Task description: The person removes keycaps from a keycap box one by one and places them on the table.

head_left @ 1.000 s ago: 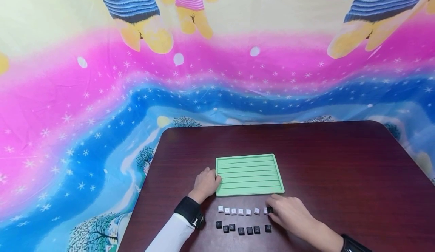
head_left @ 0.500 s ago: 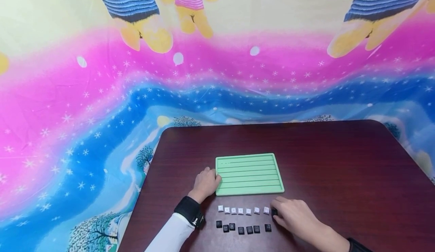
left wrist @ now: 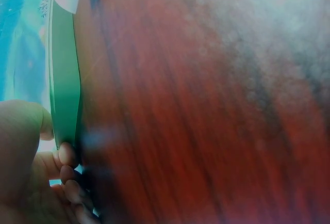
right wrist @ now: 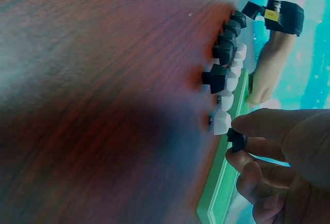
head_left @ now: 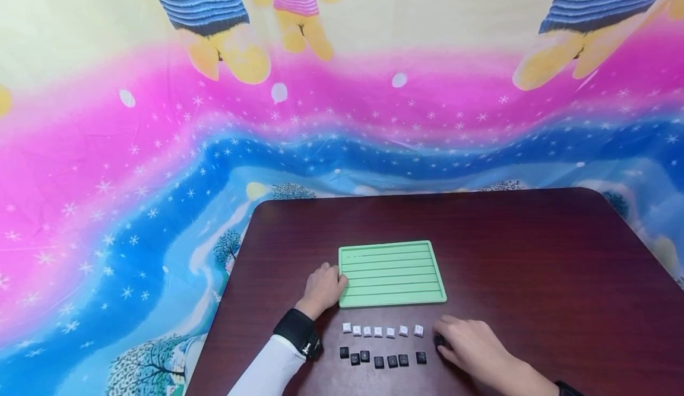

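Note:
A light green ridged tray (head_left: 392,275) lies on the dark table. My left hand (head_left: 322,289) holds its left edge, thumb over the rim; the left wrist view has the thumb and fingertips pinching the tray wall (left wrist: 65,79). Between thumb and fingers my right hand (head_left: 472,345) pinches a black keycap (right wrist: 236,140), just right of the rows. In front of the tray runs a row of white keycaps (head_left: 378,332). Nearer to me is an uneven row of black keycaps (head_left: 379,362). The held keycap's face cannot be made out.
The dark wood table (head_left: 534,253) reaches back to a colourful printed cloth (head_left: 342,117) hanging behind it. Black bands (head_left: 295,328) circle both wrists. In the right wrist view the keycap rows stand close to the pinching fingers.
My right hand has moved right and slightly toward me with the black keycap, away from the last white keycap. My left hand and the tray have stayed in place.

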{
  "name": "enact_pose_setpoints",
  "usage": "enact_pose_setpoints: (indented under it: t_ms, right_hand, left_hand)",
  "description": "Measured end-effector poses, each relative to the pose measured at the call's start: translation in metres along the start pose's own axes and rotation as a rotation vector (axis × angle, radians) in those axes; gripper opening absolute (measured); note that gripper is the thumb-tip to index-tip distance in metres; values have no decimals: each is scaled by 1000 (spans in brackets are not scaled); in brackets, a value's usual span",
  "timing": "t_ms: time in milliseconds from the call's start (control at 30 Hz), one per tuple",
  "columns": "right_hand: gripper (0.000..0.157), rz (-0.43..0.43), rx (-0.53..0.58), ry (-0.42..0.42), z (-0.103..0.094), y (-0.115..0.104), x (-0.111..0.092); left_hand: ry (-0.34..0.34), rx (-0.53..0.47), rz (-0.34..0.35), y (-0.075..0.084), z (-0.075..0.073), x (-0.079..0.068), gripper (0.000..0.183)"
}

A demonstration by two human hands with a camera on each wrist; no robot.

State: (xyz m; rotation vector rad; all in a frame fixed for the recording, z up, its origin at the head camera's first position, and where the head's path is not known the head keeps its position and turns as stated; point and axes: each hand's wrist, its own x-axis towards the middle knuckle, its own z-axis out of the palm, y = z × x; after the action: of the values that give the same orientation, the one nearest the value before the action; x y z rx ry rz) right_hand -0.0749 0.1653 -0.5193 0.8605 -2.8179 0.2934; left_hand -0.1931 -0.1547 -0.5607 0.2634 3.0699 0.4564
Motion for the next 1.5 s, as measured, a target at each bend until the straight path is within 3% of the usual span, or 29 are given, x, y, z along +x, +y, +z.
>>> enact_pose_setpoints:
  t_ms: [600,1500]
  right_hand:
    - [30,-10,18,4,19,4,-13]
    - [26,16,30,-55,16,2,-13]
  left_hand:
    - [-12,-6,-11,0,-2,0,32]
    - [-11,-22,-5,1,-1,-1,34]
